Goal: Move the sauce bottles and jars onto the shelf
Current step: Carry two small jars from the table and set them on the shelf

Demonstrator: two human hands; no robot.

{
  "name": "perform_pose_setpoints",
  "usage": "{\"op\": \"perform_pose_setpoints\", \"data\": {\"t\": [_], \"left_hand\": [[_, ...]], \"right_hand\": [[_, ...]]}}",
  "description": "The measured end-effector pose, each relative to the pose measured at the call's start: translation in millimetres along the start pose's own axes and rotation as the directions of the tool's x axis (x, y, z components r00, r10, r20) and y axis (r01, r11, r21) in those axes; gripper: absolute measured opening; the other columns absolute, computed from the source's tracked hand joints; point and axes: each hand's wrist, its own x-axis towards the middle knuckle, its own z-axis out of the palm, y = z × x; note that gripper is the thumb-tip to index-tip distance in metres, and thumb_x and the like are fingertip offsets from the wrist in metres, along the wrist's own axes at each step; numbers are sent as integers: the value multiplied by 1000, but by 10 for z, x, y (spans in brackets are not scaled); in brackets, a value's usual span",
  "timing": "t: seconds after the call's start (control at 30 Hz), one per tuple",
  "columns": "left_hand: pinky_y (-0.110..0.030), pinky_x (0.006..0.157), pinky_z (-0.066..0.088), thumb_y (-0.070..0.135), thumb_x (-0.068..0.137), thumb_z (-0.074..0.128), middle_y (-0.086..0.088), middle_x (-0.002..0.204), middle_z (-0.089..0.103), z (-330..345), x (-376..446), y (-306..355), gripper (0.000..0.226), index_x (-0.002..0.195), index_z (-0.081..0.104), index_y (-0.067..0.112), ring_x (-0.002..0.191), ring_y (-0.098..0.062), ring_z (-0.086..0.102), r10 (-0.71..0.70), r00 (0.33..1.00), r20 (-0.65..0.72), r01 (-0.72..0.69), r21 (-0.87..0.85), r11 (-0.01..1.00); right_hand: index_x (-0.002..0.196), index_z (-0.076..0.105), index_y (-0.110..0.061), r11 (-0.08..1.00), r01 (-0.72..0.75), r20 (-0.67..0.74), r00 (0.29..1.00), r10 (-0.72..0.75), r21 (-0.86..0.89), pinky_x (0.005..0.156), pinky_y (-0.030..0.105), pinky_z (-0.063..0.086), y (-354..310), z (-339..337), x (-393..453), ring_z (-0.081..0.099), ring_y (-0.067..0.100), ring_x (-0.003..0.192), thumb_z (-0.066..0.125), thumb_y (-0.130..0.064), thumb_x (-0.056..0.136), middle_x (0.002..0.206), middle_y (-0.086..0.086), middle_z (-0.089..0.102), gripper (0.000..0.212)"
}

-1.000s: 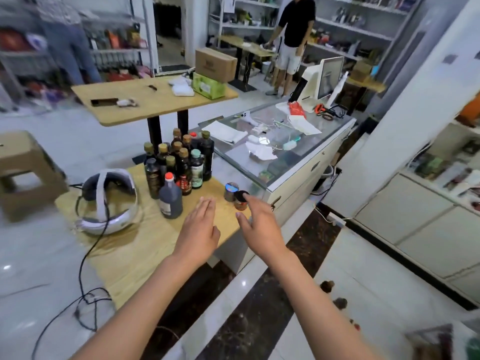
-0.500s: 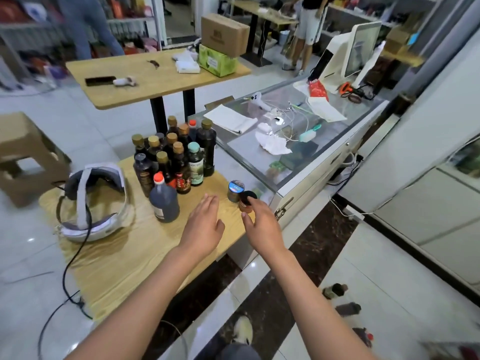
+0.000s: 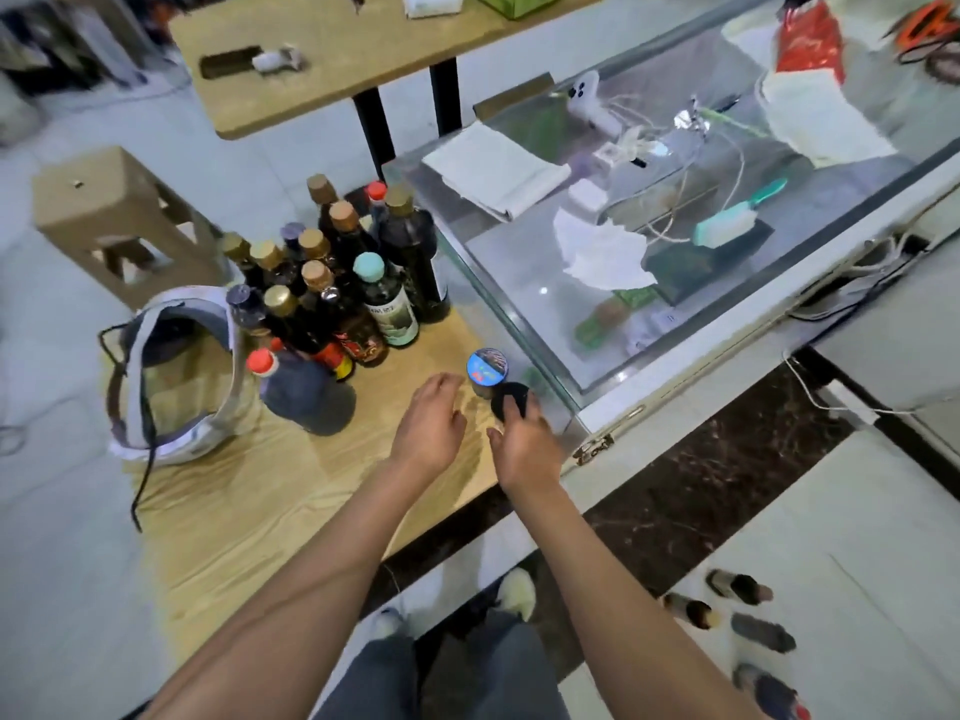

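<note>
- Head view, far left: a white headset [image 3: 171, 376] lies on the wooden surface [image 3: 270, 501], its cable trailing off the near edge.
- Just right of it stands the cluster of sauce bottles [image 3: 332, 283], dark glass with gold, red and teal caps, all upright and packed close; the squat red-capped bottle [image 3: 298, 392] sits nearest the person.
- Left hand [image 3: 431, 428] hovers palm down over the surface between the bottles and the jars, fingers [image 3: 441, 387] relaxed and loosely spread, holding nothing.
- Blue-lidded jar [image 3: 487, 367] stands by the surface's right edge, touching or just beside the black-lidded jar [image 3: 510, 397].
- Right hand [image 3: 524, 444] has its fingers curled over the black lid from above; whether the grip is closed tight I cannot tell.
- Beyond lies the glass counter [image 3: 675, 366] with papers and a brush.
- Judged step: picking up the first jar. Next the right hand needs a firm hold and a straight lift clear of the neighbouring jar; the left could take the blue-lidded one. No shelf is in view.
</note>
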Motion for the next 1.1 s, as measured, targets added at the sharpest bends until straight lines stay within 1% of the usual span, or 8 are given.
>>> {"op": "perform_pose_setpoints", "data": {"t": [0.1,0.2,0.33,0.43,0.6,0.8,1.0,1.1], "left_hand": [[-30,100,34,-7,77,51,-14,130,49,51,258,-54,44,120,54,4,122,-31,46,-41,999,17,41,-12,999],[-29,100,32,-7,75,55,-17,130,49,131,486,-73,50,124,52,2,122,-34,47,-4,999,48,4,-9,1000],[-34,108,32,2,79,62,-20,147,36,274,804,-15,60,136,46,6,133,-37,39,60,988,146,-60,-3,998],[-33,111,30,5,78,64,-20,150,34,368,983,-10,53,129,50,4,139,-35,33,100,971,215,-113,51,992],[-33,78,44,6,72,67,-13,104,58,316,1043,-43,31,100,55,6,97,-34,57,169,959,229,-187,62,980],[-31,74,43,18,66,81,-7,100,61,159,743,-297,36,94,60,10,89,-27,57,85,985,149,-83,-21,996],[-29,75,47,26,50,78,-1,94,65,-205,354,-545,37,85,64,25,83,-17,61,-33,991,129,78,-362,929],[-15,69,47,12,61,85,6,88,66,-451,245,-576,34,86,68,26,73,1,60,-2,987,163,89,-524,847]], "right_hand": [[145,40,-18,1000,13,21,1000,-13,-27,96,41,46,76,81,94,45,33,131,45,-35,102,162,10,14,46],[139,46,-18,1000,27,28,999,-27,3,101,44,44,115,160,151,41,32,134,43,-31,102,163,8,11,39],[126,53,-14,1000,0,-10,1000,0,24,87,41,50,87,179,242,42,32,132,44,-27,102,161,8,14,29],[123,56,-12,999,-14,-55,998,16,40,82,42,50,72,220,255,45,34,129,50,-25,100,160,10,20,27],[117,58,-8,995,-14,-92,995,23,101,77,45,53,47,277,245,49,40,125,57,-18,96,159,14,25,24],[116,65,-14,975,-37,-118,991,64,220,91,38,48,16,296,210,47,32,125,59,-29,96,151,10,39,26],[94,70,-17,760,-47,-229,940,254,648,77,25,47,-212,191,-152,61,16,95,80,-30,75,103,-3,65,25],[96,68,-26,651,-62,-226,909,349,756,77,11,42,-367,37,-403,58,2,93,83,-32,73,101,-12,66,28]]}}
